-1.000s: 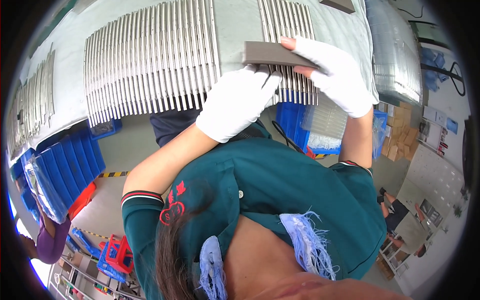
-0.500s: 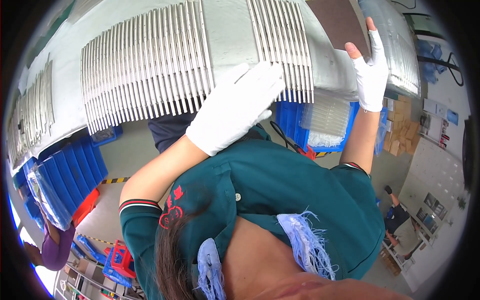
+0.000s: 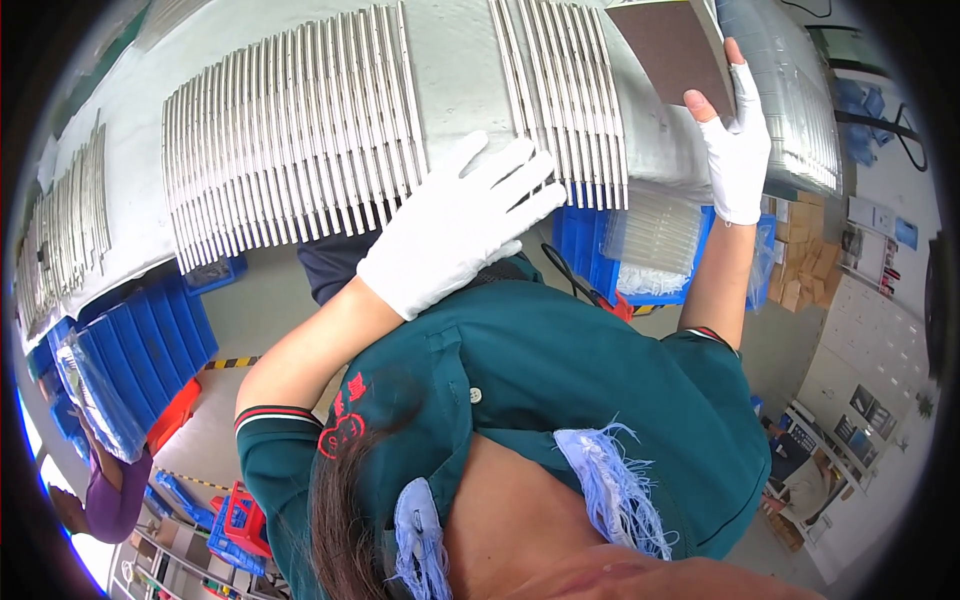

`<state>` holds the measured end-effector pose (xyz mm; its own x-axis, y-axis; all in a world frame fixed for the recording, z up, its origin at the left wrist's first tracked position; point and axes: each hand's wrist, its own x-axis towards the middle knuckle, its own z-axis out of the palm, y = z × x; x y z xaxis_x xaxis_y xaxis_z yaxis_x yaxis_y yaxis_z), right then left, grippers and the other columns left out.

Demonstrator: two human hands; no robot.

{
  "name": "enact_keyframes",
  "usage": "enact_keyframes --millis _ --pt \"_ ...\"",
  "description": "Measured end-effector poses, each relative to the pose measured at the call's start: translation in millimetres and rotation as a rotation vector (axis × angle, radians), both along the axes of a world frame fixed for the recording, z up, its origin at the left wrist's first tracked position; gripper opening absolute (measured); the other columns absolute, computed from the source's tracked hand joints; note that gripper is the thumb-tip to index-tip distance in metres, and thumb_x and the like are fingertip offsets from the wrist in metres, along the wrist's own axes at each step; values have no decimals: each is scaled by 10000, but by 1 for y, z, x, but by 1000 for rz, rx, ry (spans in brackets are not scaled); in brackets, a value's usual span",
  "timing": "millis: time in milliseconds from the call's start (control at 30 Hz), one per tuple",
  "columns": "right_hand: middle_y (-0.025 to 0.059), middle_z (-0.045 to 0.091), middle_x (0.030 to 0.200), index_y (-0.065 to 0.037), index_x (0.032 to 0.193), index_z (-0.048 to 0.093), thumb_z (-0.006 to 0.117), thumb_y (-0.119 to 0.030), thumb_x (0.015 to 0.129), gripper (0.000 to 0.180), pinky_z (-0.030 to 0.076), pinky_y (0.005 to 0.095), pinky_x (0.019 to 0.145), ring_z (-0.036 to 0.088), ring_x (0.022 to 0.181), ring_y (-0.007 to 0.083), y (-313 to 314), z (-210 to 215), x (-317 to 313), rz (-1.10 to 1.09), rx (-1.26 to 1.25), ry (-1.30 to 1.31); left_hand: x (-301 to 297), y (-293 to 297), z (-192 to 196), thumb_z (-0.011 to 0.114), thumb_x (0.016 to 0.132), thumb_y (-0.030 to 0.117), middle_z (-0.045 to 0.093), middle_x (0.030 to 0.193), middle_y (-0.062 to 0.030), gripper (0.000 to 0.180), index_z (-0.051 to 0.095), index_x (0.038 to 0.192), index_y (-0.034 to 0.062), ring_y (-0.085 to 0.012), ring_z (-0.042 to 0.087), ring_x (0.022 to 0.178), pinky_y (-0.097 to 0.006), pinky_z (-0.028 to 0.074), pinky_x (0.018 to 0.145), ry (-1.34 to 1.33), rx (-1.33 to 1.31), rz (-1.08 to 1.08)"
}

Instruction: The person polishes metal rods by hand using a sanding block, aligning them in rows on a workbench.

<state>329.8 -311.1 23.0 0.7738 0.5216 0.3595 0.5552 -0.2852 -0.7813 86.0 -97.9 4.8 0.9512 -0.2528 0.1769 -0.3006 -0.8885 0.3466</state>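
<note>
Now | right hand (image 3: 738, 150) fingers pinching brown block (image 3: 675, 48), long axis away | left hand (image 3: 455, 228) fingers spread on metal rods (image 3: 290, 130)

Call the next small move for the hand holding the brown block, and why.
Probably bring the brown block back down onto the metal strips. The right hand holds it lifted at the far right of the bench, off the rows, while the left hand lies flat and spread at the strips' near ends, as if steadying them.
</note>
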Motion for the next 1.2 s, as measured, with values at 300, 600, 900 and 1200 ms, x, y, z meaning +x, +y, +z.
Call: enact_keyframes --millis 300,600,900,1200 --pt "116 487 1564 -63 1542 473 788 -158 914 709 372 369 1175 472 1411 220 4 5 -7 -6 12 98 -27 18 12 770 820 300 556 1455 -111 610 586 1361 87 -281 483 1389 -493 327 1192 56 -13 33" --pt "115 472 1581 -66 1546 466 770 -144 929 693 352 373 1193 462 1427 224 8 3 -6 24 -35 22 -25 18 -5 759 844 310 546 1493 -107 651 557 1428 105 -267 474 1423 -513 299 1216 18 -47 20" --pt "115 469 1584 -67 1549 464 768 -152 932 693 355 375 1191 459 1430 227 11 2 -11 20 -52 36 -46 26 1 752 861 305 607 1425 -94 539 629 1345 101 -253 504 1397 -536 293 1209 -2 -21 119" --pt "105 485 1576 -79 1545 475 785 -179 921 704 386 360 1164 472 1420 230 19 8 -22 73 -86 75 -38 22 -26 656 875 130 666 1345 -84 418 667 1293 104 -257 578 1328 -497 388 1156 -147 17 190"
